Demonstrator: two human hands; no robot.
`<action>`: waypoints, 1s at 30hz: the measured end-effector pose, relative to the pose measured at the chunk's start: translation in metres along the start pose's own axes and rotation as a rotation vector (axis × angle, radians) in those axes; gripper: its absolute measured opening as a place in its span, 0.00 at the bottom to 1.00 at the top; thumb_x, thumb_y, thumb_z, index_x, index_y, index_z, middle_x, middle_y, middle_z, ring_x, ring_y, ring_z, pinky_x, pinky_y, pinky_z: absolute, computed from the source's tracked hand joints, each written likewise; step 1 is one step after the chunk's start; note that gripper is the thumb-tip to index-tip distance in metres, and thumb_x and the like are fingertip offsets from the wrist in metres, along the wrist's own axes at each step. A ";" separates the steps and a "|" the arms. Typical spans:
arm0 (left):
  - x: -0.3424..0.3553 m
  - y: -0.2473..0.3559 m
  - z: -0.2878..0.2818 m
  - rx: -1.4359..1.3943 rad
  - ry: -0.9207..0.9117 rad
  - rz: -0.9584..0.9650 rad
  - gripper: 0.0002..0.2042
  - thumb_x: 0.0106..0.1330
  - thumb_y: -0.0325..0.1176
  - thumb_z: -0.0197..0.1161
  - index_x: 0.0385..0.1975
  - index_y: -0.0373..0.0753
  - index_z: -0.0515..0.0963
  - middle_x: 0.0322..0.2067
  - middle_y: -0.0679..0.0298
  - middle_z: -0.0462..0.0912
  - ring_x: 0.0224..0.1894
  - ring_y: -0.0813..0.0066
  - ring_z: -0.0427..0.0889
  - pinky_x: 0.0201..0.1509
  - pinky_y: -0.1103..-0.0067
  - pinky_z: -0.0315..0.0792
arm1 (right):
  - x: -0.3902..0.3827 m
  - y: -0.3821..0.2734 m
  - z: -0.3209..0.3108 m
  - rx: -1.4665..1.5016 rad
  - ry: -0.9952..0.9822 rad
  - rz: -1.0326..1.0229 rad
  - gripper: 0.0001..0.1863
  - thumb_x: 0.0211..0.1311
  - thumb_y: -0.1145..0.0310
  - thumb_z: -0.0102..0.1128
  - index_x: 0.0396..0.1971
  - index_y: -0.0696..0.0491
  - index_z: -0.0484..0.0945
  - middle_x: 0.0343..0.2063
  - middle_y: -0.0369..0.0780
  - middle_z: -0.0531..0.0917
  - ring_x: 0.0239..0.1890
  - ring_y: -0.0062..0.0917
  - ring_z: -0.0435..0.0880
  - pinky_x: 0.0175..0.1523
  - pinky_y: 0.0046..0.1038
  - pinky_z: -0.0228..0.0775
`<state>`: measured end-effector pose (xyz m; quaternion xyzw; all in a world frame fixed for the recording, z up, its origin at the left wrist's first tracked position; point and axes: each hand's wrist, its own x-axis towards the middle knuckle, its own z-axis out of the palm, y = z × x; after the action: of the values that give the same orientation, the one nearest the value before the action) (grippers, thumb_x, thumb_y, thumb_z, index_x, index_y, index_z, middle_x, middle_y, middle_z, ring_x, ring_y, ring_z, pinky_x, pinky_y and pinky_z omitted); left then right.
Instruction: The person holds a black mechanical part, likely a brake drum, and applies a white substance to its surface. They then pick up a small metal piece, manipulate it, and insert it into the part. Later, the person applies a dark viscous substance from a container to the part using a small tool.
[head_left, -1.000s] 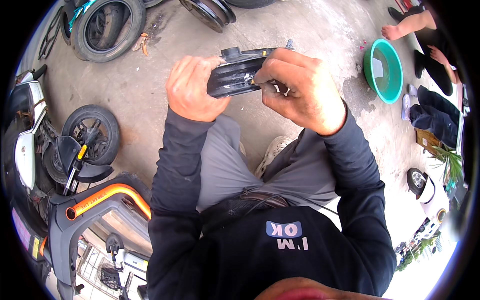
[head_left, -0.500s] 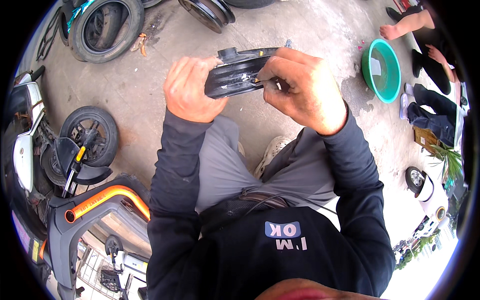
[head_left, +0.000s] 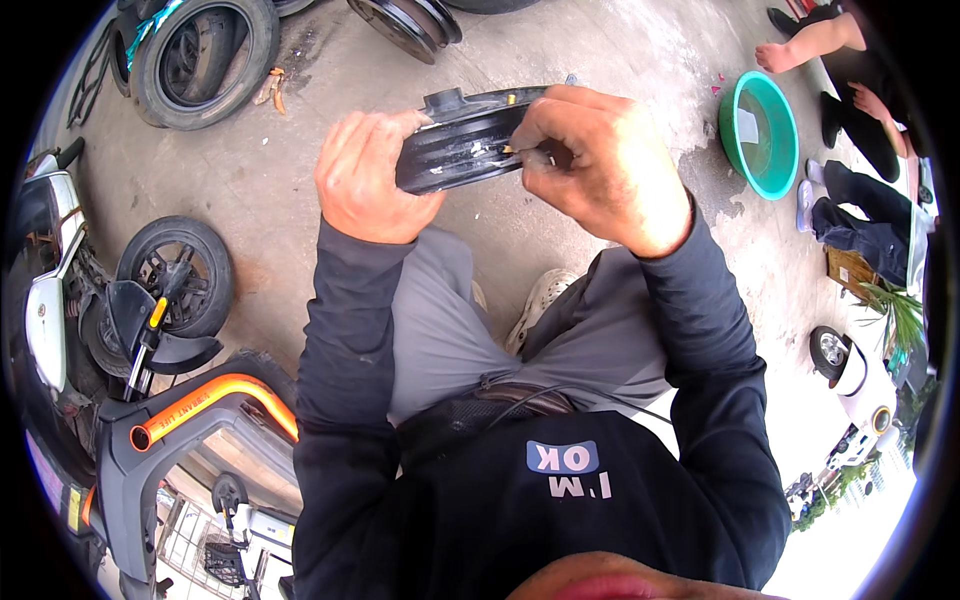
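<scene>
The black rim (head_left: 450,155) runs crosswise, right end angled slightly forward; the left hand (head_left: 372,175) clasps its left end, fingers of the right hand (head_left: 605,165) pinching a yellowish piece (head_left: 508,149).

Around the black rim (head_left: 450,155), I had open floor (head_left: 290,190) to its left and right. My left fingers (head_left: 375,135) blocked its left end, my right fingers (head_left: 550,118) its right. Beyond it stood a dark wheel (head_left: 395,22); well to its right, a green basin (head_left: 775,158); nearer me, my knees (head_left: 438,285).
</scene>
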<state>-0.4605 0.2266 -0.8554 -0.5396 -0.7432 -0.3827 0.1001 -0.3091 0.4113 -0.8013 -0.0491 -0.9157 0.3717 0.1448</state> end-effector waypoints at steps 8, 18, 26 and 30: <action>0.000 -0.001 0.001 0.010 -0.028 -0.016 0.22 0.39 0.29 0.74 0.39 0.39 0.80 0.32 0.60 0.83 0.33 0.56 0.81 0.40 0.67 0.74 | 0.001 0.000 0.006 0.057 0.004 0.016 0.12 0.43 0.80 0.68 0.32 0.56 0.82 0.26 0.41 0.79 0.25 0.31 0.82 0.32 0.28 0.75; -0.001 0.000 -0.001 0.016 -0.016 -0.062 0.21 0.40 0.28 0.75 0.39 0.39 0.80 0.32 0.60 0.83 0.34 0.57 0.82 0.42 0.68 0.74 | 0.000 0.004 -0.005 0.034 -0.033 0.061 0.10 0.42 0.76 0.68 0.28 0.56 0.80 0.23 0.45 0.78 0.28 0.43 0.81 0.34 0.39 0.74; -0.001 -0.001 -0.002 0.032 -0.002 -0.069 0.20 0.41 0.28 0.75 0.38 0.39 0.80 0.32 0.61 0.84 0.34 0.58 0.82 0.42 0.68 0.74 | 0.000 0.008 -0.005 0.025 0.028 -0.027 0.11 0.42 0.77 0.68 0.30 0.56 0.80 0.24 0.44 0.78 0.28 0.42 0.81 0.35 0.37 0.74; 0.000 0.003 -0.002 0.048 0.011 -0.062 0.21 0.41 0.28 0.75 0.38 0.39 0.80 0.33 0.61 0.84 0.34 0.58 0.82 0.42 0.68 0.74 | -0.003 0.008 -0.013 0.055 0.008 -0.007 0.14 0.44 0.82 0.67 0.35 0.55 0.83 0.29 0.39 0.81 0.25 0.27 0.81 0.32 0.27 0.74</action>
<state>-0.4583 0.2255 -0.8531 -0.5116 -0.7680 -0.3708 0.1051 -0.3027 0.4250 -0.7988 -0.0435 -0.9048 0.3959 0.1508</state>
